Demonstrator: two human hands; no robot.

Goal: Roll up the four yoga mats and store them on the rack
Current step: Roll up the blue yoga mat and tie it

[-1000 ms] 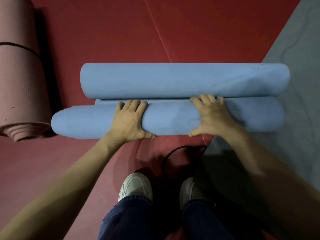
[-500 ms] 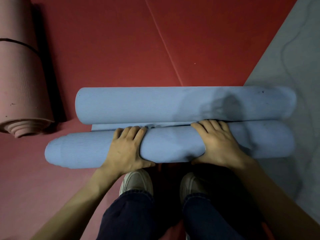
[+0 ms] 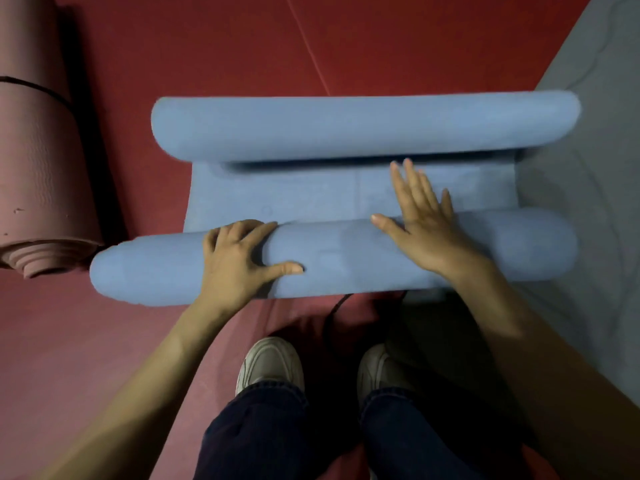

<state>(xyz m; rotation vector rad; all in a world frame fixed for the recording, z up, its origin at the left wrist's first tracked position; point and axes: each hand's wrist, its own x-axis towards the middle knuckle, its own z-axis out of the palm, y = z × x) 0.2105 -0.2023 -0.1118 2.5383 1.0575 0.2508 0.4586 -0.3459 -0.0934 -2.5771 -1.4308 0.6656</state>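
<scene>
Far blue roll now sits apart; my left hand clasps the near roll, right hand flat; rolling unfinished.

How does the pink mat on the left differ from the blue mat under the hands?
The pink mat is one full roll with a dark strap; the blue mat has two rolls joined by a flat strip. The pink mat points away from the person, untouched; the blue mat lies crosswise, with the left hand and right hand on its near roll. Both lie on the floor.
</scene>
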